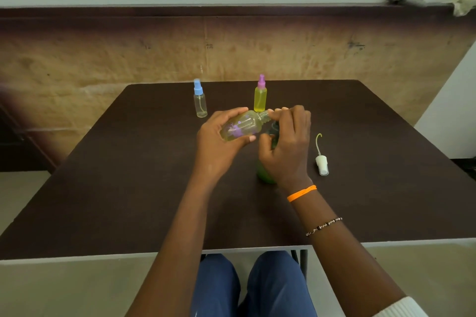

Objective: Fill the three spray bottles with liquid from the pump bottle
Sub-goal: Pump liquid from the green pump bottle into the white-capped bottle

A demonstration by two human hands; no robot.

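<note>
Broadly, the dark brown table point(128, 188) takes up most of what I can see, its near edge running just above the seated person's knees and its far edge close to a tan wall panel point(103, 59). On it, toward the back, stand two capped spray bottles: a yellow-filled one with a pink sprayer point(260, 96) and, to its left, a clear one with a blue sprayer point(200, 100) that looks empty, so I judge one done and one waiting. Between those and the person, the left hand point(219, 136) grips the third spray bottle point(242, 127) around its body, tipped nearly flat with its open neck pointing right, probably to line it up with the pump spout. The right hand point(286, 147) is wrapped over the head of the green pump bottle point(266, 175), fingers curled at the neck of the tilted bottle; whether it is pressing I cannot tell, since the hand hides the pump. That bottle stands on the table under the wrist. Its removed white sprayer with dip tube point(321, 159) lies to the right, well apart from both hands, out of the way yet within reach. Open table lies on the left and in front, giving room to set the bottle down.
</note>
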